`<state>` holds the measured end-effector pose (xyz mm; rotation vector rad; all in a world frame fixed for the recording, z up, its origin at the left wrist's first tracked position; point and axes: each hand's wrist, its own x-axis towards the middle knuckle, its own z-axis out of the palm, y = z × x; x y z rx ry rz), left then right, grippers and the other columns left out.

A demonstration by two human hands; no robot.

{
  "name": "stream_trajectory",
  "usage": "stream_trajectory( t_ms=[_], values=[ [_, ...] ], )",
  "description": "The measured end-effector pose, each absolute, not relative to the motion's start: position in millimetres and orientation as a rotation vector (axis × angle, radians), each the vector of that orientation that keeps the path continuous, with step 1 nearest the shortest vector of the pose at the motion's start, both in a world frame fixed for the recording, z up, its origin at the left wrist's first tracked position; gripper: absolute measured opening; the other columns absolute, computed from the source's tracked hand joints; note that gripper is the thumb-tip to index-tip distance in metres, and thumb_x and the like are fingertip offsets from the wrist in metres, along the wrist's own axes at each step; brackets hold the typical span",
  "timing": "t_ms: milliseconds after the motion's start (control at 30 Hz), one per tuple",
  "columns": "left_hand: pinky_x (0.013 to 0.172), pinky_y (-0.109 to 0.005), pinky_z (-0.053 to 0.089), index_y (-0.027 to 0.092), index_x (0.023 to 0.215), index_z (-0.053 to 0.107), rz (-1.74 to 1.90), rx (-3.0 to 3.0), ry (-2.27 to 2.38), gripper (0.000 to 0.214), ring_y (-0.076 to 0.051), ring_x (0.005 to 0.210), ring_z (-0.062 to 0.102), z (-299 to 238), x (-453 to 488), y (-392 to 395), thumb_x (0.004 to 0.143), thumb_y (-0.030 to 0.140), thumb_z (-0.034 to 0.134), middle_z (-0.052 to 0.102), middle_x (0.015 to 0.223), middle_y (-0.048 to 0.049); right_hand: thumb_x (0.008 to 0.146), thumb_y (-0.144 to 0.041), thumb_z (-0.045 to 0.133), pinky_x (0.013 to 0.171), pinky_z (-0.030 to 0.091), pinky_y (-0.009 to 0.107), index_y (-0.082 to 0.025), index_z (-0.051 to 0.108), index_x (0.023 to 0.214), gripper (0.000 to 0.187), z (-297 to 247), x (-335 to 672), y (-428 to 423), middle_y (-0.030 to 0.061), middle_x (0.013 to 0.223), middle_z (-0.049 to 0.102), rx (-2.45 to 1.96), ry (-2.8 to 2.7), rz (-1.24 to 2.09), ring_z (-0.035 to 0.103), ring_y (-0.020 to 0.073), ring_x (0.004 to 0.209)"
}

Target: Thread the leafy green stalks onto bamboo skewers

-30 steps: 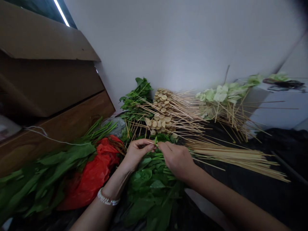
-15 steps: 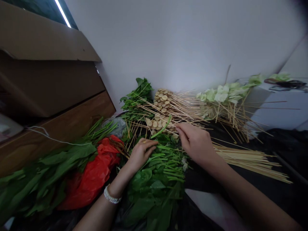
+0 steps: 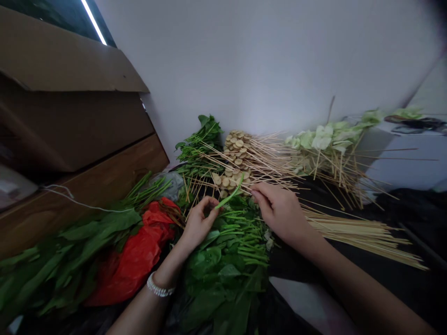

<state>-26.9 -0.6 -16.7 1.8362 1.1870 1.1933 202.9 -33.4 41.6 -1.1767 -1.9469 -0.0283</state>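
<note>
My left hand (image 3: 198, 222) pinches the lower end of a bent green stem (image 3: 229, 196) that rises toward the mushroom skewers (image 3: 234, 160). My right hand (image 3: 279, 210) is closed, its fingertips at the near edge of the skewered mushrooms, pinching a thin bamboo stick that I can barely make out. Both hands hover over a heap of leafy greens with cut stems (image 3: 230, 246).
A bundle of bare bamboo skewers (image 3: 352, 230) lies to the right. Skewered pale cabbage (image 3: 328, 139) and skewered dark greens (image 3: 199, 144) lie at the back by the wall. A red plastic bag (image 3: 139, 251), long-leaf greens (image 3: 66, 251) and cardboard boxes (image 3: 70, 116) are on the left.
My right hand moved from beside the left up to the mushroom skewers, then drew back slightly. The left hand dropped to the greens, then lifted, pinching the green stem.
</note>
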Motion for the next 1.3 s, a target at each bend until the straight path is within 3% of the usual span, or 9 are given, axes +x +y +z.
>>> stream_trajectory(
  t_ms=[100, 300, 433, 600, 800, 900, 1067, 1300],
  values=[
    [0.075, -0.028, 0.050, 0.018, 0.087, 0.061, 1.172, 1.586, 1.052, 0.026, -0.018, 0.077, 0.066, -10.1, -23.7, -4.4, 0.081, 0.042, 0.069, 0.073, 0.082, -0.0048, 0.096, -0.018, 0.047, 0.075, 0.046, 0.027, -0.018, 0.065, 0.088, 0.019, 42.8, 199.0, -32.7, 0.0057, 0.085, 0.069, -1.068, -1.924, 0.134, 0.064, 0.0179, 0.081],
    [0.073, -0.027, 0.051, 0.017, 0.086, 0.067, 1.109, 1.628, 1.002, 0.024, -0.018, 0.076, 0.067, -2.9, -18.5, -12.5, 0.080, 0.040, 0.071, 0.072, 0.080, -0.0050, 0.095, -0.020, 0.049, 0.059, 0.047, 0.024, -0.018, 0.067, 0.095, 0.018, 36.9, 193.9, -31.1, -0.0030, 0.061, 0.063, -1.029, -1.797, 0.500, 0.058, 0.0119, 0.051],
    [0.073, -0.027, 0.051, 0.016, 0.089, 0.071, 1.171, 1.686, 1.034, 0.021, -0.017, 0.075, 0.067, -4.0, -18.0, -12.5, 0.079, 0.035, 0.073, 0.073, 0.080, -0.0050, 0.093, -0.022, 0.053, 0.051, 0.048, 0.022, -0.017, 0.069, 0.094, 0.017, 29.4, 186.5, -32.3, -0.0002, 0.066, 0.068, -0.982, -1.692, 0.615, 0.062, 0.0120, 0.051],
    [0.074, -0.027, 0.050, 0.019, 0.095, 0.077, 1.223, 1.866, 1.090, 0.019, -0.018, 0.077, 0.066, -1.7, -17.3, -16.9, 0.078, 0.029, 0.074, 0.074, 0.083, -0.0044, 0.092, -0.020, 0.054, 0.053, 0.054, 0.023, -0.018, 0.070, 0.093, 0.017, 25.7, 172.7, -40.6, 0.0031, 0.079, 0.072, -0.900, -1.692, 0.833, 0.067, 0.0131, 0.058],
    [0.079, -0.028, 0.051, 0.019, 0.095, 0.075, 1.356, 1.815, 1.145, 0.018, -0.020, 0.082, 0.068, -4.6, -21.9, -13.3, 0.084, 0.031, 0.068, 0.075, 0.089, -0.0063, 0.095, -0.021, 0.049, 0.053, 0.047, 0.021, -0.017, 0.068, 0.098, 0.020, 32.8, 184.2, -38.7, 0.0009, 0.076, 0.068, -0.948, -1.704, 0.671, 0.062, 0.0107, 0.057],
    [0.072, -0.024, 0.050, 0.019, 0.093, 0.073, 1.477, 1.618, 1.151, 0.019, -0.016, 0.076, 0.065, -6.7, -26.1, -7.0, 0.085, 0.035, 0.067, 0.073, 0.090, -0.0053, 0.096, -0.021, 0.048, 0.054, 0.042, 0.021, -0.018, 0.068, 0.098, 0.020, 35.8, 191.0, -36.0, -0.0015, 0.071, 0.064, -0.991, -1.755, 0.562, 0.057, 0.0101, 0.054],
    [0.062, -0.020, 0.047, 0.022, 0.115, 0.067, 1.461, 1.314, 0.910, 0.040, -0.010, 0.065, 0.059, -5.8, -29.2, -2.6, 0.078, 0.037, 0.075, 0.071, 0.081, -0.0003, 0.095, -0.021, 0.051, 0.062, 0.042, 0.023, -0.018, 0.070, 0.091, 0.020, 30.8, 187.5, -36.2, 0.0000, 0.069, 0.066, -1.007, -1.939, 0.445, 0.059, 0.0134, 0.062],
    [0.065, -0.019, 0.048, 0.017, 0.088, 0.079, 1.485, 1.127, 0.947, 0.035, -0.010, 0.067, 0.061, -11.3, -30.3, 1.9, 0.064, 0.041, 0.086, 0.073, 0.075, -0.0031, 0.096, -0.020, 0.050, 0.068, 0.043, 0.025, -0.017, 0.070, 0.097, 0.021, 20.5, 182.1, -37.2, 0.0034, 0.081, 0.072, -1.072, -1.987, 0.371, 0.064, 0.0157, 0.069]
  ],
)
